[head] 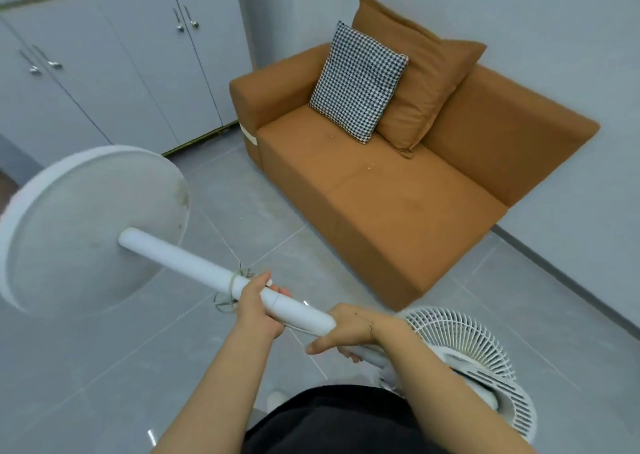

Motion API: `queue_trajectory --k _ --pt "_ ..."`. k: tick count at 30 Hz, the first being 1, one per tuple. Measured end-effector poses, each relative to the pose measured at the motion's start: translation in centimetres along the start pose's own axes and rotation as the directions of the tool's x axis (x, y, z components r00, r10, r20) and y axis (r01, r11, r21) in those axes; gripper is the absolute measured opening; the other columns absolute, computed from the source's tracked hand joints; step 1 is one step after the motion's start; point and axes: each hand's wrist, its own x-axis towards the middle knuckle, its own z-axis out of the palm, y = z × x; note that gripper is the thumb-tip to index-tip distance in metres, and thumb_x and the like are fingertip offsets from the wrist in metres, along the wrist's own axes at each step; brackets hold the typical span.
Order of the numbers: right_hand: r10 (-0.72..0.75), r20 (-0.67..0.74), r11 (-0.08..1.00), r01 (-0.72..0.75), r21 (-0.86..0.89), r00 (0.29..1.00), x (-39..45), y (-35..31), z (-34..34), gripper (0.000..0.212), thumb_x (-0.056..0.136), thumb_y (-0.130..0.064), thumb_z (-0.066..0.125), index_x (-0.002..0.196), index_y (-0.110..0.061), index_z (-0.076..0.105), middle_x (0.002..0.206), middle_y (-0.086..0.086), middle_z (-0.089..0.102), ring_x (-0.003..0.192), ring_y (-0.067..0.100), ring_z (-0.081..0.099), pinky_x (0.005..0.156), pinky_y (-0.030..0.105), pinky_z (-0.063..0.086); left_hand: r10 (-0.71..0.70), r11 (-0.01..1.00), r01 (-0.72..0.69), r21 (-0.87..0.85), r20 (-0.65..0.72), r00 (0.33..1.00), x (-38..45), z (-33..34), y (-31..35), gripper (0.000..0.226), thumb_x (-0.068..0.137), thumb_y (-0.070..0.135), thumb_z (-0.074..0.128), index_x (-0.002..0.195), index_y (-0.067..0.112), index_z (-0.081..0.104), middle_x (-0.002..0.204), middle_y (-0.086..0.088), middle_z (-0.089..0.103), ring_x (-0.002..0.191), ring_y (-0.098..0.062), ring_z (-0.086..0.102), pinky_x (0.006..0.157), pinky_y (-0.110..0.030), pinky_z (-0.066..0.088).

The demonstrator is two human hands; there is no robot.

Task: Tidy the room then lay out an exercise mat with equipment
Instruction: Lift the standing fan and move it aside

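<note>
Head camera is looking down at a white fan (194,266) being carried sideways above the gray floor (104,367). The left hand (254,309) is gripping its pole, and the right hand (349,332) is gripping the pole nearer the cage (round base pointing left). An orange sofa (398,204) is sitting far right, holding a checkered pillow (358,82).
</note>
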Motion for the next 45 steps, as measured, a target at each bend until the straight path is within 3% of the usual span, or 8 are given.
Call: queue_trajectory --k 9,13,17,24,33,37,41,45 --pt "0.069 0.244 0.985 -0.105 0.135 0.967 5.9 -12.0 1.5 0.087 0.065 -0.091 0.04 0.082 -0.006 0.054 0.06 0.011 0.055 0.048 0.021 0.052 0.054 0.029 0.046 0.192 0.963 -0.134 -0.236 0.239 0.952 0.4 -5.9 11.6 0.027 0.086 0.021 0.064 0.065 0.016 0.048 0.05 0.003 0.046 0.045 -0.012 0.047 0.063 -0.025 0.043" --pt "0.046 0.256 0.997 -0.059 0.046 0.966 10.0 -16.9 2.4 0.082 0.069 -0.084 0.048 0.097 -0.007 0.054 0.076 0.014 0.055 0.051 0.022 0.051 0.049 0.029 0.046 0.196 0.932 -0.125 -0.339 0.185 0.963 2.2 -8.6 15.9 0.022 0.087 0.021 0.064 0.07 0.015 0.05 0.056 0.003 0.048 0.055 -0.012 0.05 0.072 -0.025 0.046" --pt "0.106 0.24 0.991 -0.084 -0.1 0.965 14.2 -22.0 2.5 0.076 0.076 -0.081 0.043 0.08 -0.006 0.056 0.057 0.009 0.06 0.049 0.024 0.054 0.053 0.029 0.048 0.18 0.891 -0.114 -0.44 0.112 0.977 4.2 -10.0 20.1 0.012 0.091 0.024 0.06 0.093 0.012 0.058 0.088 -0.004 0.063 0.085 -0.016 0.061 0.094 -0.032 0.046" --pt "0.2 0.372 0.971 -0.133 -0.197 0.907 25.7 -32.8 2.3 0.073 0.079 -0.077 0.042 0.117 -0.016 0.057 0.101 0.007 0.073 0.084 0.023 0.069 0.082 0.036 0.054 0.15 0.845 -0.147 -0.514 -0.036 0.988 11.5 -12.1 31.6 0.014 0.089 0.024 0.063 0.094 0.012 0.058 0.087 -0.003 0.063 0.082 -0.016 0.061 0.08 -0.031 0.05" --pt "0.259 0.519 0.956 -0.139 -0.258 0.815 37.0 -49.1 3.4 0.071 0.075 -0.08 0.045 0.092 -0.012 0.059 0.059 -0.001 0.063 0.051 0.014 0.057 0.057 0.027 0.048 0.25 0.785 -0.28 -0.553 -0.13 0.959 14.8 -15.0 48.0 0.009 0.09 0.024 0.06 0.087 0.016 0.061 0.081 -0.004 0.062 0.081 -0.017 0.06 0.084 -0.031 0.049" --pt "0.326 0.531 0.926 -0.15 -0.347 0.782 42.5 -55.7 7.0 0.085 0.062 -0.087 0.053 0.1 -0.01 0.057 0.075 0.007 0.06 0.054 0.017 0.054 0.054 0.029 0.046 0.223 0.757 -0.27 -0.595 -0.153 0.963 16.1 -19.2 54.4 0.03 0.091 0.031 0.058 0.1 0.003 0.058 0.1 -0.016 0.07 0.097 -0.023 0.065 0.08 -0.034 0.049" --pt "0.368 0.514 0.876 -0.103 -0.472 0.774 47.2 -62.2 11.8 0.079 0.067 -0.088 0.045 0.078 -0.01 0.057 0.065 0.006 0.056 0.05 0.016 0.051 0.052 0.026 0.044 0.199 0.724 -0.256 -0.641 -0.161 0.967 18.0 -25.4 60.2 0.028 0.091 0.032 0.06 0.089 0.004 0.059 0.08 -0.016 0.072 0.101 -0.032 0.063 0.096 -0.043 0.046" --pt "0.368 0.507 0.854 -0.067 -0.517 0.779 50.8 -68.9 17.1 0.08 0.068 -0.087 0.045 0.083 -0.009 0.056 0.066 0.005 0.057 0.05 0.016 0.051 0.05 0.026 0.044 0.13 0.737 -0.167 -0.655 -0.106 0.986 19.8 -32.0 66.3 0.036 0.087 0.037 0.063 0.09 0.002 0.056 0.105 -0.024 0.064 0.108 -0.036 0.061 0.098 -0.049 0.045"
